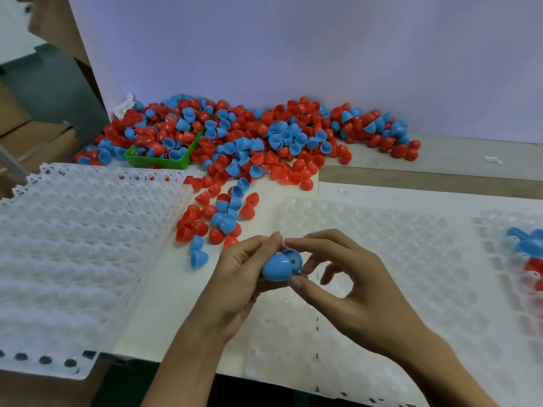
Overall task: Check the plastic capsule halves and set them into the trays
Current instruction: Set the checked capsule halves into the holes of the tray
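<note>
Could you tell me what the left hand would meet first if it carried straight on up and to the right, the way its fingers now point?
Almost at once the left hand would meet the right hand, whose fingertips pinch the same blue capsule halves. Depth is hard to judge here.

I'm at a small factory sorting bench: a heap of loose red and blue plastic capsule halves at twelve o'clock, white dimpled plastic trays at nine, brown cardboard cartons at ten.

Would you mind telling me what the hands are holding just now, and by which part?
Both hold blue capsule halves: the left hand grips the domed shell, the right hand pinches the open half's rim.
</note>
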